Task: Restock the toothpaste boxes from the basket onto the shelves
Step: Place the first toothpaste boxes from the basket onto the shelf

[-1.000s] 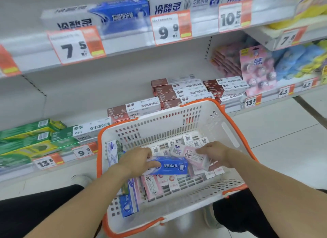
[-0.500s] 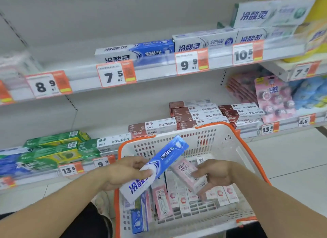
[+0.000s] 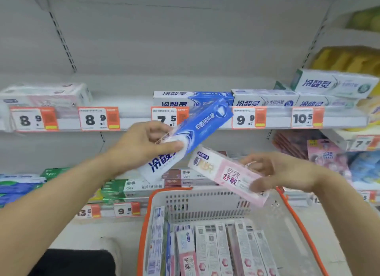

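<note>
Head view, restocking in progress. My left hand has its grip closed round the white end of a blue toothpaste box, which slants up toward the middle shelf, its blue end overlapping the 7.5 price tag; I judge it bound for the matching blue-and-white boxes already lying behind that tag. My right hand grips a pink toothpaste box by its lower end, held tilted above the basket, clear of any shelf. Neither box is yet placed. The basket, white with an orange rim, holds a row of further boxes, mostly pink and white with a blue one at its left wall, so I judge most of the task remains. Legible writing: the blue box and the shelf stock carry "冷酸灵"; the pink box reads "专效舒敏". Tags on the middle shelf read 8.9, 8.9, 7.5, 9.9 and 10.5; the lower shelf shows 9.9 and a partly hidden tag ending 3.5. Brown-and-white boxes on that lower shelf show "参半". Smaller print is too blurred to read.
</note>
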Demonstrator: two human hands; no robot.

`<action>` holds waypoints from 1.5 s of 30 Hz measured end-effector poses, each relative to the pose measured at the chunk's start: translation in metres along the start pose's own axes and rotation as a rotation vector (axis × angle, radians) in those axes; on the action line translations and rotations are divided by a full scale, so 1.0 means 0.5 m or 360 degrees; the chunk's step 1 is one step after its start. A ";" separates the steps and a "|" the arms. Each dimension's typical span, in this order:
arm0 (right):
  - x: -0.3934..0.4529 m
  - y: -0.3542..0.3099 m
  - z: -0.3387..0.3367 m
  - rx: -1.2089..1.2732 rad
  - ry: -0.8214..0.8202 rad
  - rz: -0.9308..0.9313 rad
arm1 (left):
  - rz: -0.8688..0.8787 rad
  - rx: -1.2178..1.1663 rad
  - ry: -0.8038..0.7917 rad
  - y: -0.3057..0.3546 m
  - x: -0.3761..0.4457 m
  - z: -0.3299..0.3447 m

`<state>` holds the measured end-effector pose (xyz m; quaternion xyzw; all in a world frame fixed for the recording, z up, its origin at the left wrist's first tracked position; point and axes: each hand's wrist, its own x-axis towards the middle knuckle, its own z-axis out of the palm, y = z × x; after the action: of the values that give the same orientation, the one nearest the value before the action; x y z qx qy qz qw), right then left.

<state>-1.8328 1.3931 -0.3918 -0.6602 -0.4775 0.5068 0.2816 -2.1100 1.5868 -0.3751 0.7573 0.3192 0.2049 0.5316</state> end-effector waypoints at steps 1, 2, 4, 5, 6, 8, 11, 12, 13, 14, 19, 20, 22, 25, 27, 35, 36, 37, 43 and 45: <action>-0.019 -0.035 -0.023 -0.0142 0.0040 -0.0047 | 0.0109 0.0025 0.0021 0.019 0.010 -0.007; -0.037 -0.068 -0.048 -0.0283 0.0089 -0.0093 | 0.0220 0.0065 0.0050 0.036 0.021 -0.015; -0.068 -0.117 -0.094 -0.0569 0.0265 -0.0174 | 0.0417 0.0243 0.0180 0.070 0.046 -0.029; -0.080 -0.134 -0.116 -0.0710 0.0402 -0.0204 | 0.0493 0.0369 0.0254 0.085 0.063 -0.036; -0.090 -0.147 -0.135 -0.0799 0.0538 -0.0242 | 0.0568 0.0474 0.0303 0.100 0.081 -0.040; -0.099 -0.160 -0.163 -0.0759 0.0760 -0.0346 | 0.0695 0.0670 0.0361 0.122 0.128 -0.051; -0.085 -0.156 -0.187 -0.0699 0.1081 -0.0495 | 0.0734 0.1071 0.0412 0.148 0.214 -0.060; -0.073 -0.151 -0.194 -0.0730 0.1175 -0.0528 | 0.0678 0.1151 0.0396 0.155 0.242 -0.064; -0.061 -0.149 -0.197 -0.0749 0.1246 -0.0560 | 0.0617 0.1166 0.0364 0.162 0.267 -0.066; -0.046 -0.147 -0.201 -0.0766 0.1309 -0.0582 | 0.0569 0.1151 0.0330 0.165 0.289 -0.069; 0.011 -0.147 -0.215 -0.0877 0.1476 -0.0515 | 0.0404 0.1315 0.0237 0.160 0.375 -0.052; 0.014 -0.146 -0.220 -0.0903 0.1469 -0.0476 | 0.0370 0.1345 0.0202 0.155 0.384 -0.047; 0.005 -0.147 -0.232 -0.0905 0.1403 -0.0409 | 0.0350 0.1354 0.0168 0.147 0.393 -0.042; -0.025 -0.150 -0.250 -0.0962 0.1431 -0.0372 | 0.0347 0.1360 0.0162 0.147 0.401 -0.044; -0.042 -0.147 -0.261 -0.0977 0.1512 -0.0384 | 0.0323 0.1401 0.0160 0.151 0.404 -0.047; -0.051 -0.119 -0.282 -0.0957 0.1587 -0.0301 | 0.0064 0.1299 -0.0071 0.133 0.382 -0.061; -0.049 -0.117 -0.282 -0.0944 0.1571 -0.0297 | 0.0049 0.1274 -0.0070 0.131 0.378 -0.060; -0.047 -0.115 -0.281 -0.0925 0.1552 -0.0293 | 0.0029 0.1240 -0.0067 0.129 0.375 -0.059; -0.041 -0.118 -0.269 -0.0901 0.1537 -0.0293 | -0.0062 0.1285 -0.0100 0.123 0.362 -0.029; -0.040 -0.120 -0.263 -0.0868 0.1540 -0.0303 | -0.0013 0.1327 -0.0128 0.120 0.359 -0.009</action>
<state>-1.7308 1.4128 -0.2892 -0.8203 -0.4652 -0.0232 0.3320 -1.9692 1.7016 -0.3226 0.9138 0.3568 0.0264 0.1923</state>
